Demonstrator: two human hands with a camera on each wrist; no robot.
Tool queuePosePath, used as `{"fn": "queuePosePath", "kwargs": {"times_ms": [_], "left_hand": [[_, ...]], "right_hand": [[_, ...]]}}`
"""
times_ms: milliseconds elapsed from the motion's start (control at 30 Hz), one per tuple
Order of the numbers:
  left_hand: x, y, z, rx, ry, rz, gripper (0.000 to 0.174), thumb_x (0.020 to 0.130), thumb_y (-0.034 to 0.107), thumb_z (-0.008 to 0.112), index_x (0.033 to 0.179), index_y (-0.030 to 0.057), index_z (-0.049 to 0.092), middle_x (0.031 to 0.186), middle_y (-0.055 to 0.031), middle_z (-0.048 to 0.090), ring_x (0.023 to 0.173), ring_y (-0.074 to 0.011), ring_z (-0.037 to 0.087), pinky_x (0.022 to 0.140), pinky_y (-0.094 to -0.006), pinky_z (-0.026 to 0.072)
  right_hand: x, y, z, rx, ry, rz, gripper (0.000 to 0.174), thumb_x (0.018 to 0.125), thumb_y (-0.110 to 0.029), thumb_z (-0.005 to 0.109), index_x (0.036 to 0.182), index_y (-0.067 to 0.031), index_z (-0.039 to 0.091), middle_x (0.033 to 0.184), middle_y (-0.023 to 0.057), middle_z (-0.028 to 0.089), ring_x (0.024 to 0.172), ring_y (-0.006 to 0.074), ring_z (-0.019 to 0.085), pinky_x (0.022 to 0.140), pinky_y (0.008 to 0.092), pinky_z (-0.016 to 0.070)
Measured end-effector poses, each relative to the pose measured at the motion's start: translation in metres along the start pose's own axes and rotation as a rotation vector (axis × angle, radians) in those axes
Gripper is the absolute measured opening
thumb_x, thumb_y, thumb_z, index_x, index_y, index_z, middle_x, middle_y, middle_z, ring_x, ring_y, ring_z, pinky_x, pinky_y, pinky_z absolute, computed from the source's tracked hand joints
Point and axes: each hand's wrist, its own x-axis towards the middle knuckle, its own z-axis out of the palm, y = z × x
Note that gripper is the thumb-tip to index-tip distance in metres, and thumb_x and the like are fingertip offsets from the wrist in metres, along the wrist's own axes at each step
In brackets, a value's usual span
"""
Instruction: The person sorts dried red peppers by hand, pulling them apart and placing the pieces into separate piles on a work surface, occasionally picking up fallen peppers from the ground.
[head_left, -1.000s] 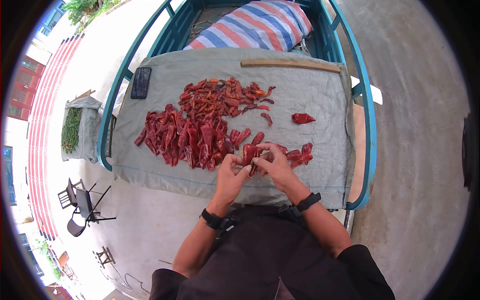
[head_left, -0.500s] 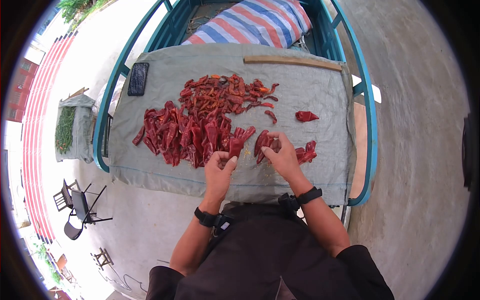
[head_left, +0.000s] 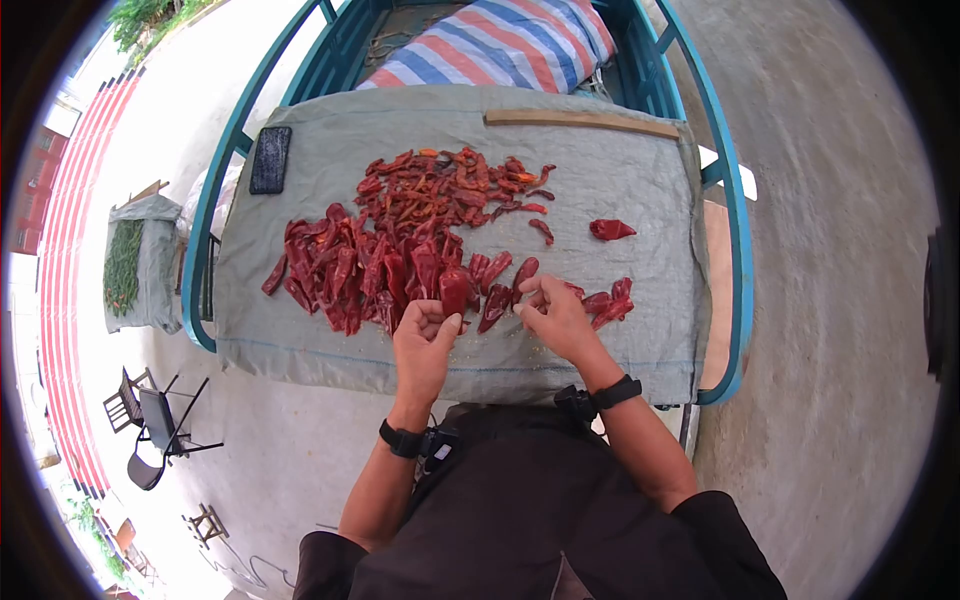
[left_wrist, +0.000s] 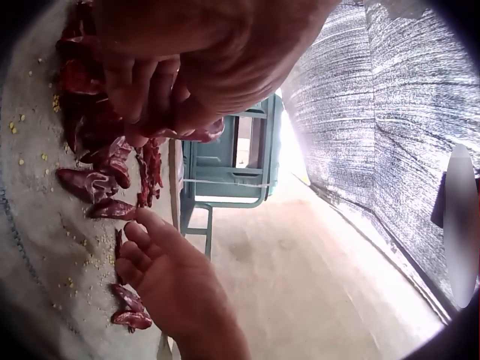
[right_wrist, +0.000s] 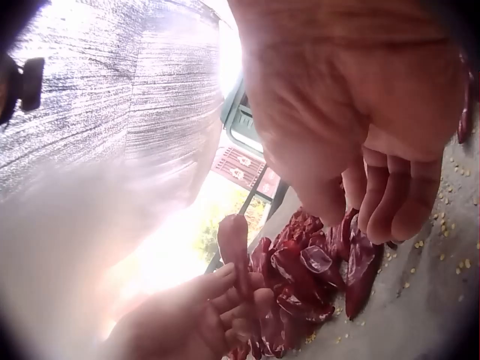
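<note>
My left hand (head_left: 424, 350) pinches a dried red pepper (head_left: 454, 290) between thumb and fingers at the lower edge of a pepper pile (head_left: 340, 270). In the right wrist view this pepper (right_wrist: 234, 238) stands up from the left hand (right_wrist: 199, 319). My right hand (head_left: 560, 318) hovers low over the cloth, its fingers loosely bent and gripping nothing visible. Beside its fingertips lie a long pepper (head_left: 525, 272) and a darker one (head_left: 494, 308); contact cannot be told. In the left wrist view the right hand (left_wrist: 176, 285) has its palm showing beside a pepper (left_wrist: 112, 209).
Grey cloth (head_left: 640, 190) covers the surface between teal rails (head_left: 741, 260). On it are a wooden strip (head_left: 580, 123), a dark phone-like slab (head_left: 270, 160), a lone pepper (head_left: 611, 230), a small group (head_left: 614, 303) at right and scattered seeds. A striped bag (head_left: 500, 45) lies behind.
From beside the right hand, my left hand has moved left with a pepper. The right hand has moved right, then slightly back left, and has let go of the peppers beside it.
</note>
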Motion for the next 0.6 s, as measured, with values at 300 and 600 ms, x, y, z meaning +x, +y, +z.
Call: {"fn": "queuePosePath", "kwargs": {"times_ms": [300,600], "left_hand": [[-0.004,0.001,0.017,0.386,0.019,0.119,0.023,0.094,0.006,0.082,0.104,0.0011,0.062,0.087,-0.0048,0.07,0.069,-0.0096,0.066,0.065,-0.0284,0.0527],[0.005,0.0,0.026,0.566,-0.008,0.29,0.023,0.092,0.002,0.082,0.1,0.0019,0.061,0.088,-0.008,0.067,0.068,-0.0193,0.07,0.065,-0.0352,0.0537]], "right_hand": [[-0.03,0.01,0.009,0.067,-0.109,0.11,0.029,0.093,-0.015,0.077,0.115,0.0013,0.067,0.084,0.0084,0.072,0.074,0.0158,0.069,0.07,0.034,0.0561],[-0.048,0.016,0.006,0.06,-0.036,0.139,0.031,0.092,-0.016,0.078,0.116,0.0022,0.068,0.086,0.0102,0.074,0.074,0.017,0.071,0.072,0.0343,0.0573]]}}
